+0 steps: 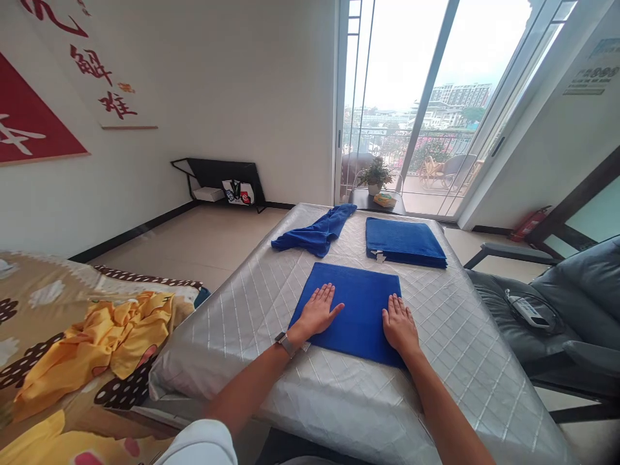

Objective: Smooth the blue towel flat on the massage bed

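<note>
Fingers [323, 292] outstretched: your left hand [316, 316] and right hand [402, 328] rest on a folded blue cloth square [361, 311].
Likely soft, light; grip opposite edges.

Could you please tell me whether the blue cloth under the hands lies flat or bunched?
Flat: the blue cloth looks smooth, with straight edges, beneath the left hand and right hand.

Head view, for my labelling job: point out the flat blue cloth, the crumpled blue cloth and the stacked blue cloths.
Flat blue cloth [359, 310], head view: bare middle of its top.
Crumpled blue cloth [320, 235], head view: broad middle folds.
Stacked blue cloths [405, 239], head view: middle of the top.
</note>
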`<action>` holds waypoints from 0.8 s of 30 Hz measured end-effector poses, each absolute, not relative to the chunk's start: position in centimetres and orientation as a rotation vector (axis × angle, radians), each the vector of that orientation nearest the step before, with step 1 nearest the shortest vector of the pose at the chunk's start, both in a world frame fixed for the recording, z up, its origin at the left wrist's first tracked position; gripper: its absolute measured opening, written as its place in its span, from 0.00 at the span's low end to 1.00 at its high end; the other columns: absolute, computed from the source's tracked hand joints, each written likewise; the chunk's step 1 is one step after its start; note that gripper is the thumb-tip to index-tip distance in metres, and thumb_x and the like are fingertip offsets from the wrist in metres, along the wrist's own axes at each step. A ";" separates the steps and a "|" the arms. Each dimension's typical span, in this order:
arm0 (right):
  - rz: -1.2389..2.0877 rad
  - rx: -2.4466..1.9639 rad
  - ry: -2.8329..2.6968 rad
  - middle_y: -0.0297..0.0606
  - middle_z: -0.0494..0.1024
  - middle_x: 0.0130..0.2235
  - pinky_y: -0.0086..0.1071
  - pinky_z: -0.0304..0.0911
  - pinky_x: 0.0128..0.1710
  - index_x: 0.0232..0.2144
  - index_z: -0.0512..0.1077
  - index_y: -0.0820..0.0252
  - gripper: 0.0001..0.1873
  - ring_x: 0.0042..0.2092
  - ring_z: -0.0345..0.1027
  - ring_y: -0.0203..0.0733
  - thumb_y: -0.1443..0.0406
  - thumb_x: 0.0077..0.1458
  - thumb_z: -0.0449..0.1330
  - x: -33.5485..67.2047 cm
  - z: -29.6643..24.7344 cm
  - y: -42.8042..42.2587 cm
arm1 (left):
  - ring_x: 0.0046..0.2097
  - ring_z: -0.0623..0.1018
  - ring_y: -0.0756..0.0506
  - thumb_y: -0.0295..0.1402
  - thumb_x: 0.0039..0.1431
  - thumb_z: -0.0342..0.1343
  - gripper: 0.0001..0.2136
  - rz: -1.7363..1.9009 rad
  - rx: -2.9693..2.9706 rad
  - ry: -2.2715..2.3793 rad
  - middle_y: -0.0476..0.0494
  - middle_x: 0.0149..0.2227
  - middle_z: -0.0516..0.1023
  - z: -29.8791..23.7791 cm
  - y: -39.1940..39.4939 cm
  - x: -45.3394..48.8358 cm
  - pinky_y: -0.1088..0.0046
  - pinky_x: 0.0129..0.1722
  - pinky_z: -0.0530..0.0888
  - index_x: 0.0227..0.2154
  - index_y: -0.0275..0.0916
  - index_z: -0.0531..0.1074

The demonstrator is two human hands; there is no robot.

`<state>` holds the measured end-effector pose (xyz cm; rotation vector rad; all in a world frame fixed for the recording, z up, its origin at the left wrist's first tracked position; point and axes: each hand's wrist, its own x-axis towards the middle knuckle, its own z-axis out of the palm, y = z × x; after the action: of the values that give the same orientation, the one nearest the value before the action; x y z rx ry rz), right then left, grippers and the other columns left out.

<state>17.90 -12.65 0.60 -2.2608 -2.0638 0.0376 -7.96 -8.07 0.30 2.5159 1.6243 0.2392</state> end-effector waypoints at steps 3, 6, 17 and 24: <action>0.028 -2.257 -2.063 0.45 0.48 0.72 0.41 0.36 0.69 0.69 0.49 0.73 0.33 0.72 0.38 0.45 0.60 0.68 0.35 17.9 0.5 -12.6 | 0.72 0.47 0.41 0.57 0.68 0.25 0.40 0.244 2.462 1.742 0.35 0.71 0.46 0.1 -8.5 -10.5 0.58 0.70 0.48 0.69 0.28 0.47; 0.028 -2.243 -2.071 0.45 0.48 0.71 0.42 0.37 0.69 0.69 0.49 0.73 0.33 0.72 0.38 0.45 0.60 0.68 0.35 18.2 0.4 -12.6 | 0.72 0.48 0.40 0.57 0.68 0.26 0.40 0.261 2.437 1.782 0.35 0.71 0.47 0.0 -9.0 -11.3 0.58 0.70 0.49 0.70 0.28 0.47; -0.018 -2.208 -2.148 0.46 0.47 0.72 0.43 0.35 0.70 0.70 0.48 0.71 0.34 0.72 0.35 0.45 0.57 0.68 0.35 17.9 0.5 -16.2 | 0.71 0.49 0.39 0.56 0.69 0.27 0.39 0.327 2.469 1.785 0.35 0.71 0.49 -0.8 -8.9 -10.9 0.58 0.69 0.50 0.70 0.30 0.46; 0.028 -2.255 -2.135 0.44 0.44 0.72 0.43 0.36 0.70 0.70 0.47 0.72 0.34 0.72 0.36 0.45 0.58 0.68 0.34 17.4 -0.3 -17.6 | 0.71 0.50 0.38 0.57 0.68 0.28 0.39 0.314 2.424 1.770 0.33 0.71 0.48 0.0 -8.7 -10.9 0.57 0.69 0.50 0.70 0.29 0.46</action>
<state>17.36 -17.61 -0.34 -2.2554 -2.1347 0.0278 -10.86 -8.73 -0.01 2.4238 1.7699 0.3142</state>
